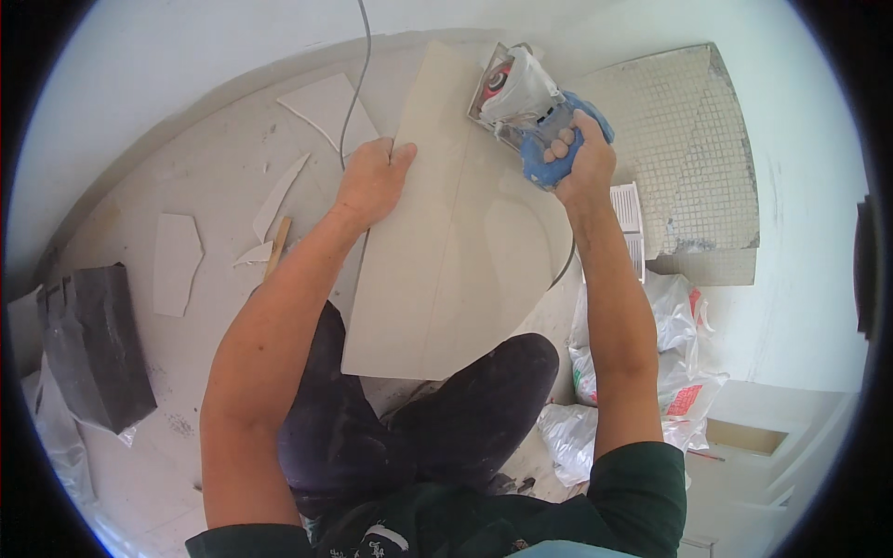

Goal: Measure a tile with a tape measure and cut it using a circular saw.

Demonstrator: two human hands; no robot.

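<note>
Head: tile (419, 251) lengthwise away, slightly rightward

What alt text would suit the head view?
A person's right grip holds a blue power tool at the far end of a pale tile; left grip touches its left edge. Broken pieces lie on the floor at left, plastic bags at right.

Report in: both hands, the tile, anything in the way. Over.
Left hand on left edge of tile. Right hand gripping blue-handled power tool by tile's far end. Grey cord close beside left hand, could get in the way.
</note>
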